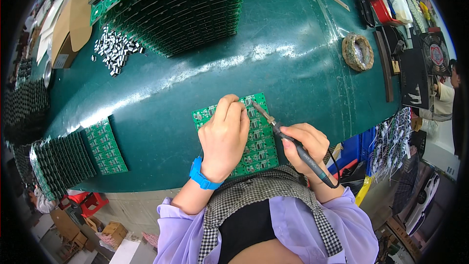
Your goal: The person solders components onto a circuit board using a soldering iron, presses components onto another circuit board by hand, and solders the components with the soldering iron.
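Note:
A green panel of circuit boards lies on the table at its near edge, in front of me. My right hand grips a soldering iron by its dark handle, and its tip points at the upper part of the panel. Over the panel's left half is my left hand, fingers curled and pinched together close to the iron's tip. Whatever those fingers hold, if anything, is hidden. A blue band circles my left wrist. The iron's black cord loops below my right hand.
A tall stack of circuit panels stands at the far side, beside a pile of small silvery parts. More stacked panels and a single panel are at left. A round, crusty holder and a fan unit sit at right.

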`<state>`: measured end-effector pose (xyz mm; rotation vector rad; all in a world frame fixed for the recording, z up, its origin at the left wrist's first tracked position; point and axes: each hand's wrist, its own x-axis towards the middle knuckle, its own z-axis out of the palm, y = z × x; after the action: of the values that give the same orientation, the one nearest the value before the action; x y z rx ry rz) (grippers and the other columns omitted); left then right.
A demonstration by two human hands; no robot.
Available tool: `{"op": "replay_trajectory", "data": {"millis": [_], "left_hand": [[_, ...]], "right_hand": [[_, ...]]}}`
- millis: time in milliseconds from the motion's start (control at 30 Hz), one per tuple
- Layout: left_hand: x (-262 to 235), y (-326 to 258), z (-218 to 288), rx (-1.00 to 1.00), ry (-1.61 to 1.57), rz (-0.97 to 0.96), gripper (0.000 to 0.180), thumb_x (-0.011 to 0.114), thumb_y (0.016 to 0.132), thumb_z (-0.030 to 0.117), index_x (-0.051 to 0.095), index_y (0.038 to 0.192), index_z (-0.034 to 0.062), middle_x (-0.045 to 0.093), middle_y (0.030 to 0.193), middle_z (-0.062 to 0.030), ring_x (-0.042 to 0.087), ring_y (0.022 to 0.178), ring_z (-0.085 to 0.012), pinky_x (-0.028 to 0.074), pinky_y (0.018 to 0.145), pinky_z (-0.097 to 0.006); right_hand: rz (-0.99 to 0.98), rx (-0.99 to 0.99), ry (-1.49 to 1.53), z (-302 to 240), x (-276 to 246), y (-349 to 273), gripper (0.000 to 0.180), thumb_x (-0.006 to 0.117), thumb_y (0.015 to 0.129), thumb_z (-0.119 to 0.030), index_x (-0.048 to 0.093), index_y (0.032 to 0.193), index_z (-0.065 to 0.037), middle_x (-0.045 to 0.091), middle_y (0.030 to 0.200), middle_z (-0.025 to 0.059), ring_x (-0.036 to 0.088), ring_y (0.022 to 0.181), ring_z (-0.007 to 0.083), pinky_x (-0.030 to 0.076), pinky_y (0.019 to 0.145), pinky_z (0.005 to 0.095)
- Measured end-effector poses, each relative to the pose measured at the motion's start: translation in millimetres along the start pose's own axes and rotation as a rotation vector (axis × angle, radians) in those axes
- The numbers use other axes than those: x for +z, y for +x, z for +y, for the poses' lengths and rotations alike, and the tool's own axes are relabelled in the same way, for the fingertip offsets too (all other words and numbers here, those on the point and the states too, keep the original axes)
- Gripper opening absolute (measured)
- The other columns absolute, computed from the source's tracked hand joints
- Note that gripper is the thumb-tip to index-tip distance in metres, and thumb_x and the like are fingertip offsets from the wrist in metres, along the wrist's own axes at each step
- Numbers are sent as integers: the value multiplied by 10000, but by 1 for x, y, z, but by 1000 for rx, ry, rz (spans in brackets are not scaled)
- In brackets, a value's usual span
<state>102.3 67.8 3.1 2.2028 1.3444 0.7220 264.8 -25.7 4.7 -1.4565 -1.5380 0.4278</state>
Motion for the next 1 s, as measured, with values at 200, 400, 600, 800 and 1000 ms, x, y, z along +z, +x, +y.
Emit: {"op": "replay_trajectory", "data": {"millis": [200, 400, 600, 800, 1000], "left_hand": [[-4, -2, -3, 8, 11, -57, 88, 667, 806, 57, 617, 879, 61, 621, 1020, -50, 637, 656, -245, 499, 558, -348], [-6, -1, -7, 31, -50, -20, 100, 663, 802, 52, 604, 883, 55, 604, 1026, -61, 630, 630, -245, 504, 542, -358], [-17, -3, 11, -16, -189, -71, 139, 656, 760, -30, 598, 877, 17, 601, 982, -143, 612, 878, -315, 495, 739, -356], [-30, -22, 5, -5, -153, -51, 123, 645, 771, -62, 595, 866, -2, 601, 893, -144, 608, 813, -316, 491, 719, -376], [-29, -30, 16, -58, -155, -56, 103, 623, 775, -74, 568, 839, -16, 586, 840, -142, 586, 759, -307, 470, 677, -373]], "right_hand": [[-8, -9, 7, -3, 0, -4, 185, 660, 755, -45, 652, 920, 39, 666, 770, 161, 641, 623, 247, 503, 555, 308], [59, 38, 13, -6, -6, 4, 182, 678, 734, -42, 675, 904, 23, 658, 733, 125, 642, 599, 228, 502, 539, 301], [179, 7, -97, 3, -33, -2, 252, 661, 710, -32, 653, 954, 28, 657, 785, 139, 610, 626, 224, 480, 565, 303], [750, 230, -489, 66, -126, 20, 165, 680, 835, -58, 680, 992, -7, 647, 695, 51, 551, 583, 69, 447, 570, 216], [560, 178, -1097, 143, -237, 9, 131, 677, 807, -123, 704, 934, -141, 571, 734, 80, 616, 679, 265, 482, 622, 332]]}}
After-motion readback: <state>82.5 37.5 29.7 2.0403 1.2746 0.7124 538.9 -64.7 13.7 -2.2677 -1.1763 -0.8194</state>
